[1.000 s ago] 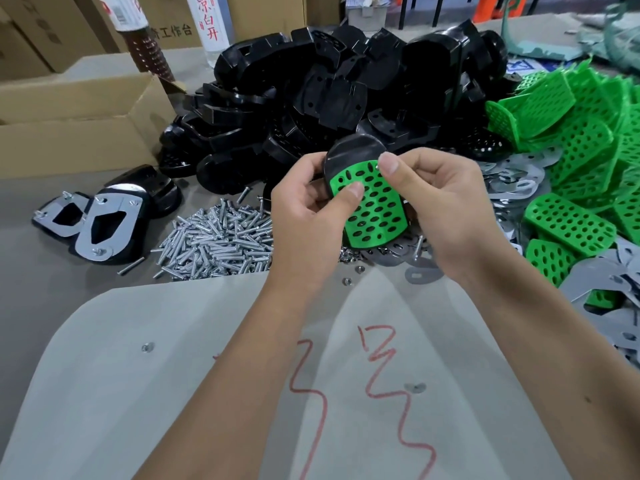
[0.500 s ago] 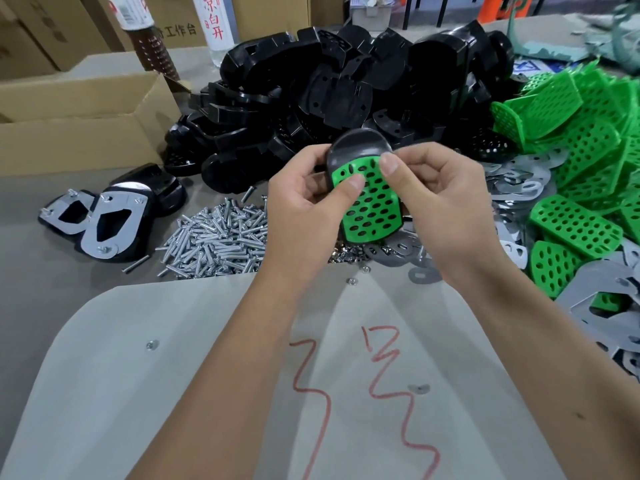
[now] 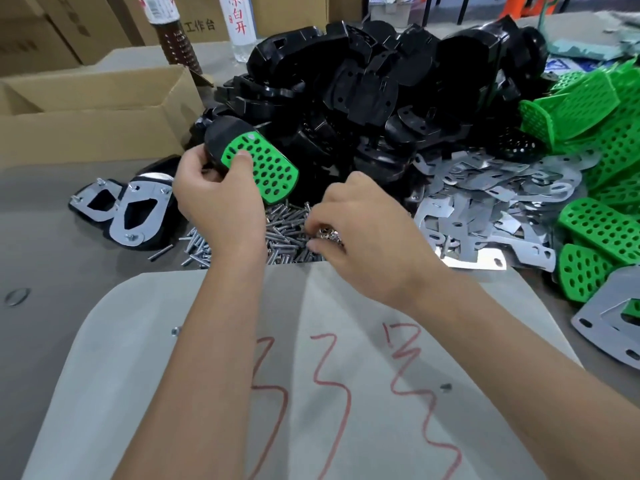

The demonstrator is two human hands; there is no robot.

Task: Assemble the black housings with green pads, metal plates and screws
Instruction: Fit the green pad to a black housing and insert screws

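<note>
My left hand [image 3: 216, 199] grips a black housing [image 3: 221, 136] with a perforated green pad [image 3: 266, 168] fitted on its face, thumb pressed on the pad, held above the screws. My right hand [image 3: 363, 233] is down at the pile of silver screws [image 3: 284, 233], its curled fingers pinching small shiny pieces [image 3: 329, 234]. Behind lies a big heap of black housings [image 3: 381, 81]. Loose metal plates [image 3: 485, 199] spread to the right, and green pads [image 3: 602, 133] are heaped at the far right.
Two finished housings with metal plates [image 3: 135, 209] lie at the left. An open cardboard box [image 3: 93, 112] stands at the back left, bottles [image 3: 173, 32] behind it. A grey sheet with red marks [image 3: 311, 375] covers the near table.
My right hand let go of the pad and dropped to the screw pile. My left hand carried the housing with the pad to the left and up.
</note>
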